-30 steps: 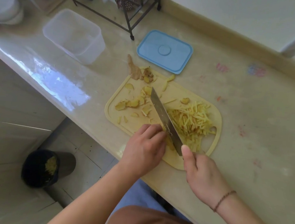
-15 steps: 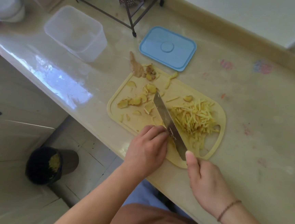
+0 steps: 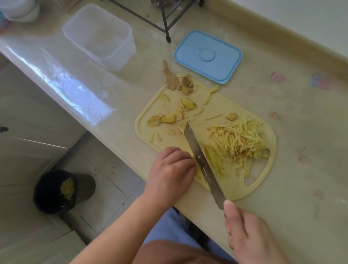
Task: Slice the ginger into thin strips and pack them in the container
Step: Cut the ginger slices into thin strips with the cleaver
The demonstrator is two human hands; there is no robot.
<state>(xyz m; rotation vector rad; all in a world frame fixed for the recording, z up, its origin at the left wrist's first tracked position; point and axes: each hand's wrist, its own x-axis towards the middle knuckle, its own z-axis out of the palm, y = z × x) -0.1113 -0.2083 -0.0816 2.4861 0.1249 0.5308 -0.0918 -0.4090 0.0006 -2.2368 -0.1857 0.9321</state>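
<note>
Pointing knife (image 3: 203, 162) tip diagonally up-left across board (image 3: 263, 181).

knife handle: hidden in right hand (image 3: 252, 242) | ginger under left hand (image 3: 170, 173): hidden

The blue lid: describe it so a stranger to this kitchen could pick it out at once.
Start at the yellow cutting board on the beige counter. Just beyond its far edge, flat on the counter and apart from the board, lies the lid. It is the only blue thing there: a rounded rectangle with a raised circle in its middle, to the right of the clear container.
</note>
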